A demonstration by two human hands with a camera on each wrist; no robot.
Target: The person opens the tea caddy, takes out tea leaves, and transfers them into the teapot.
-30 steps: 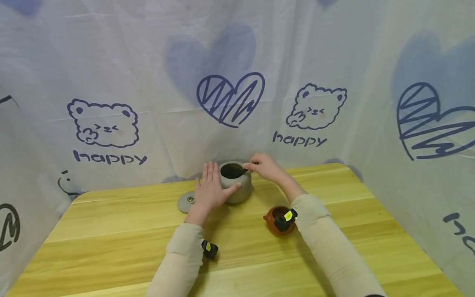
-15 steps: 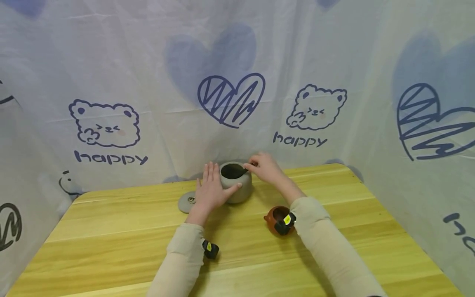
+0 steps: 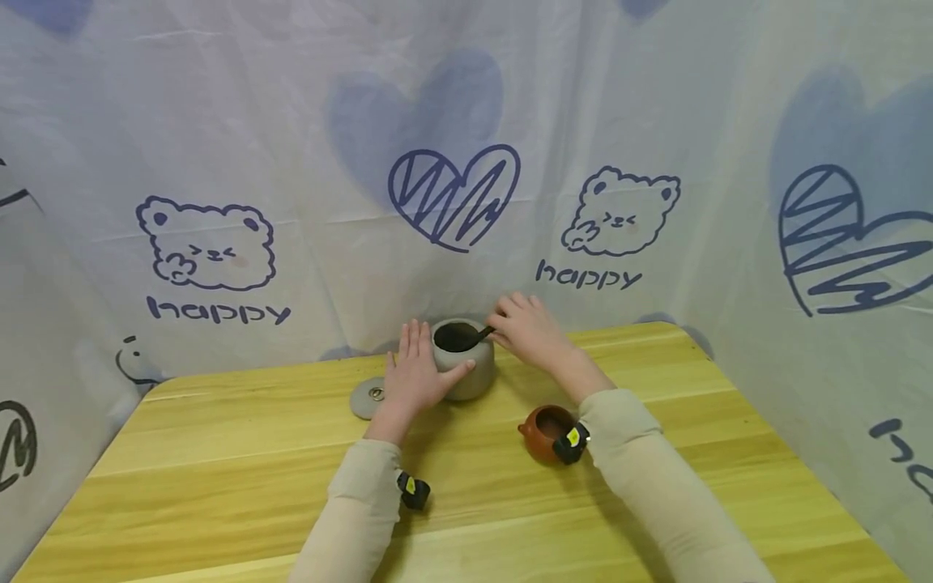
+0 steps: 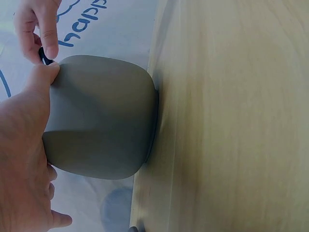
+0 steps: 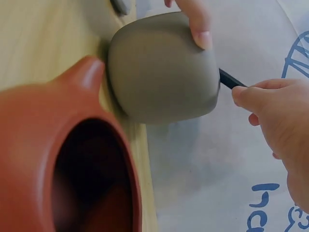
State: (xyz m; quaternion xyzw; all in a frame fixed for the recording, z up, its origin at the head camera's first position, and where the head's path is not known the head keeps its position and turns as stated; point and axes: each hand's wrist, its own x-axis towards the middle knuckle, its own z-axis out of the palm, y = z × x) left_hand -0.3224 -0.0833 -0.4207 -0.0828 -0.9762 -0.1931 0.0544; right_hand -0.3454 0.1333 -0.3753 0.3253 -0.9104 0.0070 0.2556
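Note:
A grey rounded jar (image 3: 466, 379) stands near the table's back edge, its dark mouth uncovered. My left hand (image 3: 415, 376) lies along its left side, thumb across the front and fingers straight behind, pressing the wall. At the jar's right rim my right hand (image 3: 532, 336) pinches a black stick-like tool (image 3: 484, 333), whose lower end is inside the mouth; in the right wrist view the black handle (image 5: 231, 79) slants out between thumb and fingers. What the tool's tip touches is hidden.
A grey disc lid with a small ring (image 3: 364, 398) lies left of the jar, partly behind my left hand. An orange-brown teapot (image 3: 539, 441) without a lid sits under my right wrist, spout to the left. A printed cloth (image 3: 328, 267) hangs behind the table (image 3: 240, 470).
My right hand has turned and lifted slightly, and more of the black tool now shows above the jar's rim. The left hand stays against the jar.

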